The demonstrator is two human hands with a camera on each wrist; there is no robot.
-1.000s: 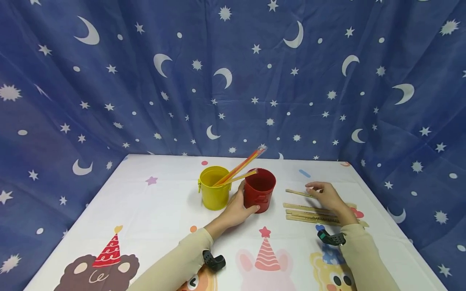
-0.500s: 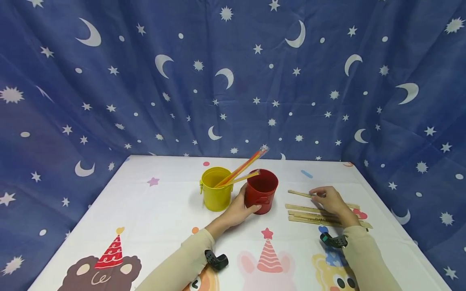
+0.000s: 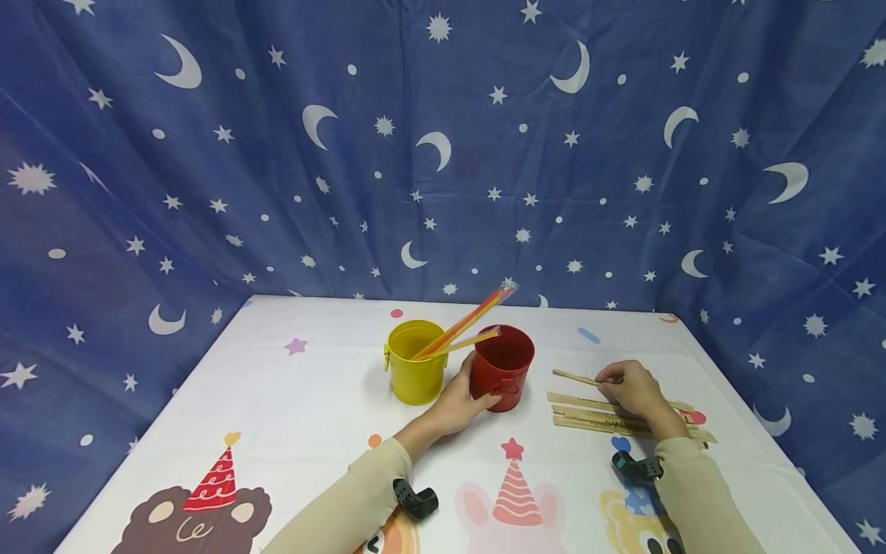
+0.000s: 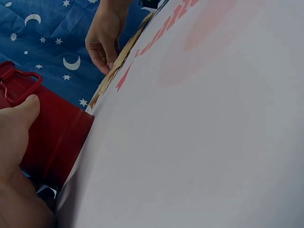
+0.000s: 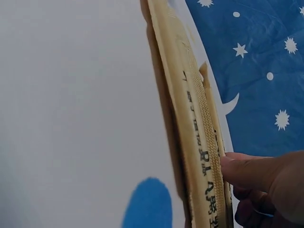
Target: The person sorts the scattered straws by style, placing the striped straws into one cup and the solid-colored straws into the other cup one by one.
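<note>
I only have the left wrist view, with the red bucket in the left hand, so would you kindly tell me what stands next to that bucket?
Observer: The head view shows a yellow bucket just to the left of the red bucket.

Operator: Thank you; is there anything in it?

Observer: Yes, orange and yellow sticks lean out of it toward the red bucket.

Operator: And which packet is the right hand at, if I may ask?

Observer: In the head view, the right hand has its fingertips at the slim packet farthest from the person, apart from the other packets.
</note>
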